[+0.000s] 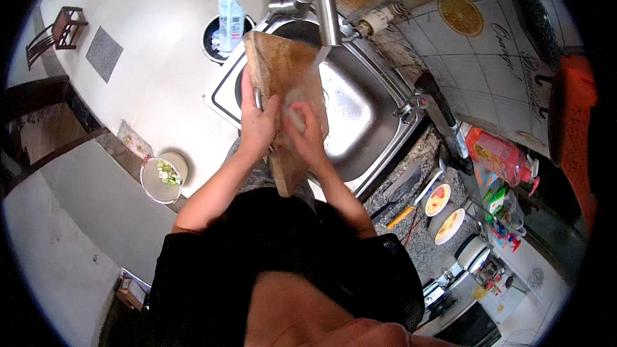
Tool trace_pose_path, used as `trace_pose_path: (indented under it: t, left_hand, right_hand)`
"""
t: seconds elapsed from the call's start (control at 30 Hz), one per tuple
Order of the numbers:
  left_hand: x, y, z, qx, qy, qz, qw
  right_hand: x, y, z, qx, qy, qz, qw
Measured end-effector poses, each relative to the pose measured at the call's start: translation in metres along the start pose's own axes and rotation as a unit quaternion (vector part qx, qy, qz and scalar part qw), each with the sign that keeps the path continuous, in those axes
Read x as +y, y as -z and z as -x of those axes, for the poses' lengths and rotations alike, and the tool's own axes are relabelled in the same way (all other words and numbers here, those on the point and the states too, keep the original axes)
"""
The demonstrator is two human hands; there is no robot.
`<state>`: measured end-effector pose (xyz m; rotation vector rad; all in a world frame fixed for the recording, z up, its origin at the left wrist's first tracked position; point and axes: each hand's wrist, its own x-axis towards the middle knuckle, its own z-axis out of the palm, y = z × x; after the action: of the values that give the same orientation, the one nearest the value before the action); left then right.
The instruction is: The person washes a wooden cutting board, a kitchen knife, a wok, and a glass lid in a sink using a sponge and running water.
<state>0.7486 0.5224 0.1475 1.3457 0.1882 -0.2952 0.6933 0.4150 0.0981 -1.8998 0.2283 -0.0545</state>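
Observation:
A wooden cutting board stands tilted over the near left part of the steel sink. My left hand grips its left edge, next to a small metal handle. Against the board's face, my right hand presses with curled fingers around a whitish lump; blur hides what kind of thing it is. From the faucet above, a stream of water runs down onto the wood.
Right of the sink, a knife with a yellow handle lies on the counter beside two bowls of food. A pink soap bottle stands near the wall. On the floor are a dark bin and a pale bucket holding green scraps.

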Motion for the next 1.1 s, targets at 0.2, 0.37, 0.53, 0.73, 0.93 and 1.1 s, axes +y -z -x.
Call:
trace_pose_path:
  t: [0.2,0.37,0.53,0.73,0.93,1.1]
  left_hand:
    - [-0.006,0.007,0.0,0.01,-0.048,-0.021,0.999]
    - [-0.005,0.014,-0.003,0.019,-0.013,-0.028,0.999]
    - [-0.01,0.029,-0.007,0.008,-0.026,-0.021,0.999]
    - [-0.018,0.041,0.005,0.018,-0.038,-0.087,0.995]
    - [-0.027,0.05,0.011,0.009,-0.015,0.005,1.0]
    - [-0.033,0.044,0.011,0.005,-0.03,0.023,0.999]
  right_hand:
    - [0.191,0.024,0.048,0.111,0.008,0.121,0.986]
    - [0.196,0.013,0.025,0.061,-0.109,0.128,0.984]
    - [0.036,-0.027,-0.035,-0.004,0.061,0.059,0.996]
    - [0.086,-0.051,-0.159,0.14,0.028,0.064,0.988]
    - [0.217,-0.004,-0.093,0.128,-0.255,0.309,0.907]
    - [0.157,-0.005,-0.022,0.072,-0.196,0.198,0.958]
